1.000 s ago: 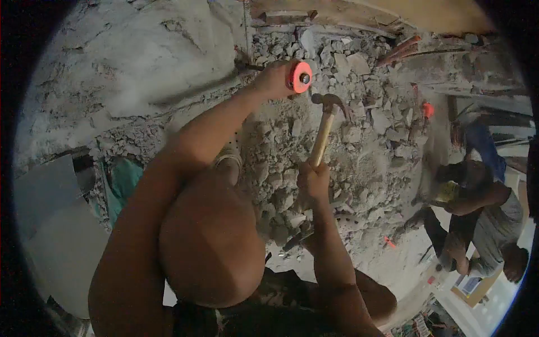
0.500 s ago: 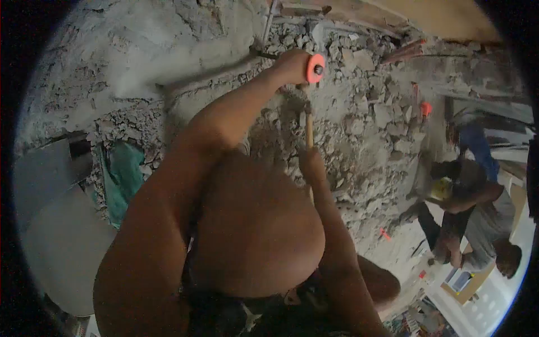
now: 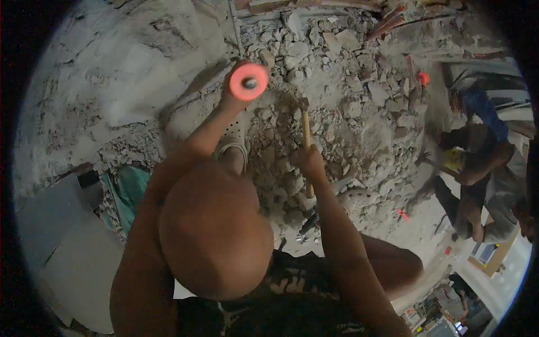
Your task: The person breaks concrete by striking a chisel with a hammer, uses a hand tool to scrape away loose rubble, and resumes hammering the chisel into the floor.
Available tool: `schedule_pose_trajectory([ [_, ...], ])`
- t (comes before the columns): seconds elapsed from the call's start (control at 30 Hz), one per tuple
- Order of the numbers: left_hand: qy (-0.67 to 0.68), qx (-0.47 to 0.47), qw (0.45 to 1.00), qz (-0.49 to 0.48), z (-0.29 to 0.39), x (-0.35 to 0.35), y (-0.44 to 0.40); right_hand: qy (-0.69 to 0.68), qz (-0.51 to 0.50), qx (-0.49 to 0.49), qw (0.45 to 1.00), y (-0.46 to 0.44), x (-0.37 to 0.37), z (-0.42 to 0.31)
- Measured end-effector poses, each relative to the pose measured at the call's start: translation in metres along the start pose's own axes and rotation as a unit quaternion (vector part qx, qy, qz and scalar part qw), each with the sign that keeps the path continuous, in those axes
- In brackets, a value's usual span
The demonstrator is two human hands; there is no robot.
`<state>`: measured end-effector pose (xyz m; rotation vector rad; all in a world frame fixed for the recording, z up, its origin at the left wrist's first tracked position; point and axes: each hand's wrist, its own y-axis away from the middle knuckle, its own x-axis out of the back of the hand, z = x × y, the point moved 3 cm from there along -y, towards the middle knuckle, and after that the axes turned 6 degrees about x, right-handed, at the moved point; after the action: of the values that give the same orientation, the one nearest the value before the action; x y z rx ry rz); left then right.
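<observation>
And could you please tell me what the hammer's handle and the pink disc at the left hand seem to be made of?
The hammer handle looks like plain wood, from its tan, dull surface. The pink disc is smooth and even-coloured, probably plastic or rubber; I cannot tell which. The stub at its centre seems metal, given its grey sheen.

Open air between the chisel with round pink-orange guard (image 3: 249, 82) and the wooden-handled hammer (image 3: 306, 126), above loose grey broken rubble (image 3: 351, 106). Bent bare knee (image 3: 213, 236) blocks passage between the bare arms (image 3: 345, 236); grey perforated clog (image 3: 234, 133) crowds the left one.
</observation>
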<state>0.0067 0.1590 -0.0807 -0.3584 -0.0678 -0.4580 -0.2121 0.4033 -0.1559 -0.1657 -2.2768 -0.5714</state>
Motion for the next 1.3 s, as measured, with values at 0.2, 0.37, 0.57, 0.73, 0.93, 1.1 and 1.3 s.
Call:
schedule_pose_trajectory([
  [0.2, -0.295, 0.103, 0.907, -0.283, 0.025, -0.061, -0.037, -0.088, -0.013, -0.024, 0.996, 0.006, 0.016, -0.025],
  [0.37, -0.311, -0.036, 0.913, -0.26, 0.022, -0.031, -0.005, -0.016, -0.036, -0.058, 0.998, 0.006, 0.032, -0.022],
  [0.57, -0.218, 0.097, 0.965, -0.11, -0.054, 0.024, -0.033, 0.005, -0.048, 0.05, 0.998, 0.014, 0.033, -0.024],
  [0.73, -0.189, -0.013, 0.941, -0.28, -0.039, -0.005, 0.007, 0.032, -0.09, 0.095, 0.991, -0.006, -0.02, 0.027],
  [0.93, -0.449, -0.005, 0.718, -0.532, 0.021, 0.0, 0.035, -0.116, -0.048, -0.094, 0.988, 0.009, 0.037, -0.008],
  [1.1, -0.403, 0.022, 0.762, -0.506, 0.034, 0.013, 0.05, -0.148, -0.095, -0.093, 0.98, 0.024, 0.047, -0.015],
  [1.3, -0.324, 0.05, 0.861, -0.388, 0.023, -0.008, 0.025, -0.057, -0.084, -0.031, 0.994, -0.011, -0.047, 0.049],
])
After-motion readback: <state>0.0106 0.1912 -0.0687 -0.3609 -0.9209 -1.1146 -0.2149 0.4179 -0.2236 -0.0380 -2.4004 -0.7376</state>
